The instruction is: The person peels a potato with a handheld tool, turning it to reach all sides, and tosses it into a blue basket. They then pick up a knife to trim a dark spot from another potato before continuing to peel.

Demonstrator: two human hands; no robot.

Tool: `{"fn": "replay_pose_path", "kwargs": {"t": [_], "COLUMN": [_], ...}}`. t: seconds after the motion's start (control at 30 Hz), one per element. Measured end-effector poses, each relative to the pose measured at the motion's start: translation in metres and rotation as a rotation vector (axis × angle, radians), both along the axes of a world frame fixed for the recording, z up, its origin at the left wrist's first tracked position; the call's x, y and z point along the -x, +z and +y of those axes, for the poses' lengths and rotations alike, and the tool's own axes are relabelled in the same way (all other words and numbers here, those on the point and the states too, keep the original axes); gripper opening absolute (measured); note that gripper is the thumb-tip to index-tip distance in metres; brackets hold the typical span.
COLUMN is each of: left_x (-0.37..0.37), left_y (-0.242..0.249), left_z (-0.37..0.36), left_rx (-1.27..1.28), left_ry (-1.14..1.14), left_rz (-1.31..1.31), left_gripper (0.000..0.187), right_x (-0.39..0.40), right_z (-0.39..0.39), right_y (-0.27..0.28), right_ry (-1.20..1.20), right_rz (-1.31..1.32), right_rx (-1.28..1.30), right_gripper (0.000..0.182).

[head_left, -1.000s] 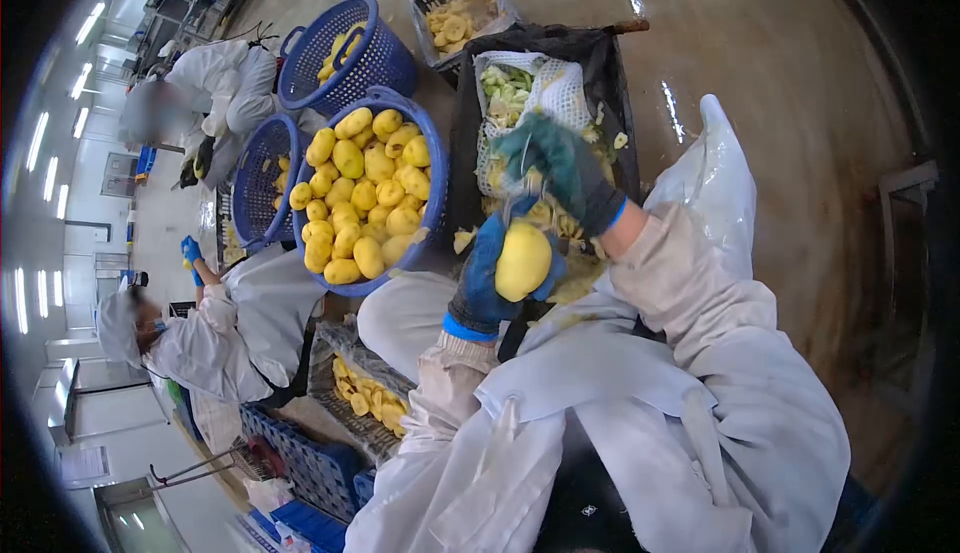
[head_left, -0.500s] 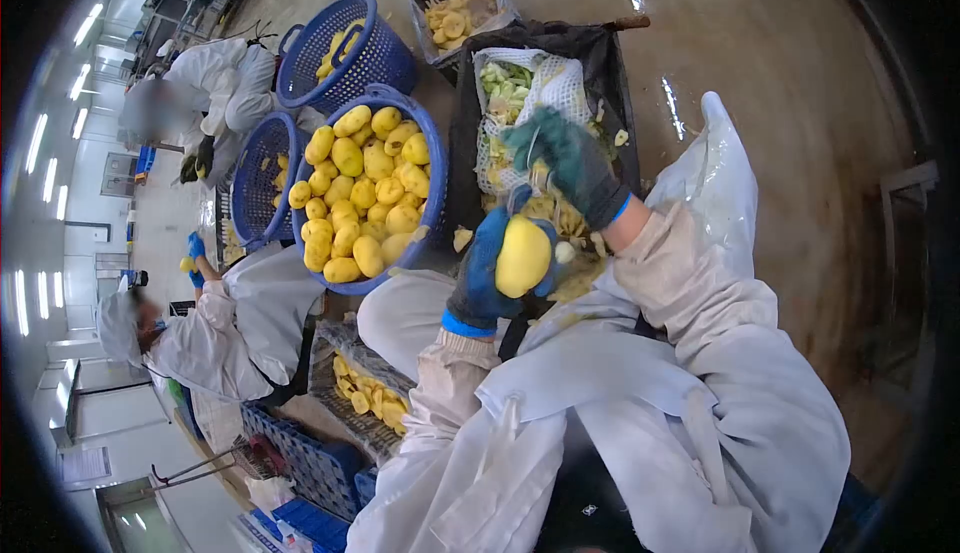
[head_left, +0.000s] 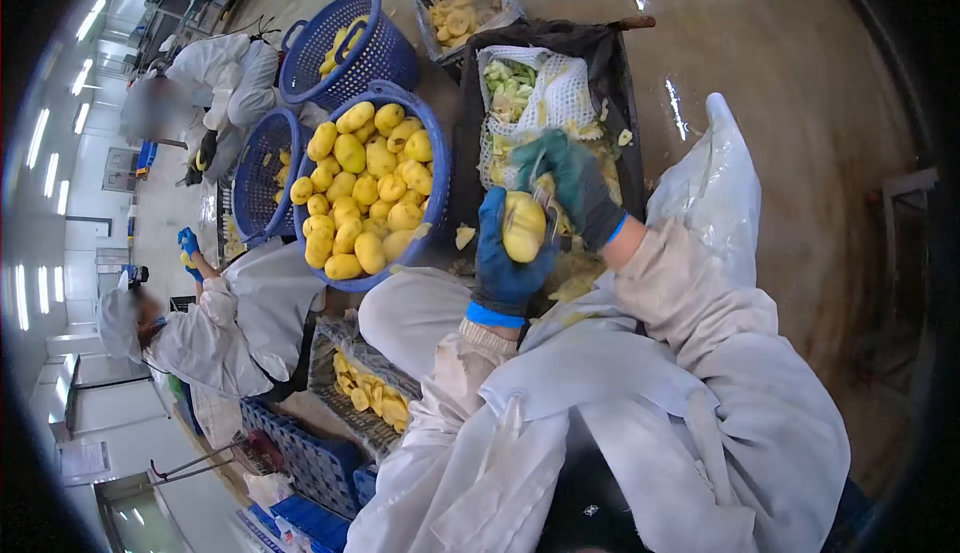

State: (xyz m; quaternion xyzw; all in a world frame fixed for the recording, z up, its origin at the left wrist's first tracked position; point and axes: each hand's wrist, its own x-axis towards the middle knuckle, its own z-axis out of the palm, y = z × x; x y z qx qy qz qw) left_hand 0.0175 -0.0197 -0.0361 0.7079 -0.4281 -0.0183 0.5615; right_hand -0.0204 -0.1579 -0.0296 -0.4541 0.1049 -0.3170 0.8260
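In my left hand [head_left: 505,258], gloved in blue, a large yellow potato-like piece [head_left: 524,227] is held with its pale face up. My right hand [head_left: 568,178], in a green and dark glove, closes on a metal peeler [head_left: 543,191] whose end is at the upper right side of the piece. Both hands are over a black-lined bin [head_left: 625,113], which holds a white net bag [head_left: 560,98] with green scraps and loose yellowish peelings. A blue basket [head_left: 440,168] full of yellow pieces stands left of the bin.
Two more blue baskets [head_left: 390,48] are behind the full one. A crate of cut pieces [head_left: 425,3] is at the top; another [head_left: 330,373] lies at lower left. Two co-workers in white [head_left: 225,338] sit on the left. Blue crates [head_left: 300,448] are at lower left.
The yellow piece has turned and tilted in my left hand, which moved slightly right and up. My right hand has come lower, bringing the peeler against the piece.
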Motion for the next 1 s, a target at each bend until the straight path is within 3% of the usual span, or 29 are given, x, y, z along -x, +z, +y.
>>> {"fn": "replay_pose_path", "kwargs": {"t": [0.07, 0.1, 0.17, 0.2, 0.23, 0.33, 0.4, 0.47, 0.53, 0.6, 0.63, 0.73, 0.8, 0.83, 0.87, 0.9, 0.97, 1.0], "left_x": [0.003, -0.007, -0.009, -0.004, -0.003, -0.002, -0.01, -0.003, 0.015, -0.003, -0.008, 0.001, 0.005, 0.007, 0.011, 0.015, 0.008, 0.006], "left_y": [0.008, -0.011, -0.034, -0.014, -0.002, -0.018, -0.021, -0.013, 0.026, 0.004, -0.008, 0.024, 0.039, 0.039, 0.043, 0.047, 0.029, 0.028], "left_z": [0.0, 0.0, 0.006, 0.003, 0.002, -0.002, -0.004, -0.009, -0.011, -0.007, -0.007, -0.015, -0.017, -0.016, -0.013, -0.011, -0.004, -0.002], "left_rx": [0.054, 0.067, 0.02, -0.031, -0.082, 0.006, 0.136, 0.179, 0.117, 0.457, 0.404, 0.405, 0.408, 0.389, 0.211, 0.095, 0.37, 0.438], "left_ry": [-0.055, -0.016, 0.018, 0.016, 0.015, 0.081, 0.017, -0.018, -0.002, -0.172, -0.132, -0.205, -0.262, -0.26, -0.292, -0.192, -0.368, -0.394], "left_rz": [0.372, 0.47, 0.388, 0.199, 0.006, 0.261, 0.701, 0.708, 0.267, 1.157, 1.079, 1.323, 1.419, 1.361, 0.841, 0.33, 1.172, 1.414], "left_gripper": [0.068, 0.068, 0.067, 0.067, 0.067, 0.067, 0.067, 0.063, 0.056, 0.047, 0.046, 0.045, 0.043, 0.041, 0.04, 0.038, 0.034, 0.032], "right_x": [0.002, 0.003, 0.005, 0.005, 0.001, 0.006, 0.006, 0.008, 0.005, 0.008, 0.012, 0.014, 0.012, 0.011, 0.01, 0.013, 0.012, 0.01], "right_z": [-0.03, -0.031, 0.001, 0.01, 0.003, -0.032, -0.022, 0.013, -0.002, -0.038, -0.037, 0.008, 0.011, 0.012, 0.013, 0.018, 0.014, 0.008], "right_y": [-0.011, -0.004, 0.01, 0.014, 0.001, -0.007, -0.003, 0.013, -0.003, -0.013, -0.012, 0.022, 0.012, 0.007, 0.009, 0.019, 0.014, 0.01], "right_ry": [-0.127, -0.097, -0.034, -0.003, -0.079, -0.213, -0.189, -0.074, -0.168, -0.324, -0.204, -0.059, 0.062, 0.082, 0.104, 0.165, 0.063, 0.009], "right_rz": [0.073, 0.127, -0.013, -0.084, 0.049, 0.083, 0.083, 0.056, 0.121, 0.135, 0.058, 0.001, 0.033, 0.03, 0.024, 0.037, 0.075, 0.094], "right_rx": [-0.038, -0.17, -0.067, -0.01, 0.294, 0.094, 0.072, 0.084, 0.179, 0.335, -0.03, -0.058, -0.027, 0.029, 0.088, -0.143, 0.028, 0.115], "right_gripper": [0.032, 0.031, 0.031, 0.032, 0.036, 0.04, 0.041, 0.042, 0.037, 0.036, 0.036, 0.026, 0.029, 0.032, 0.035, 0.041, 0.04, 0.039]}}
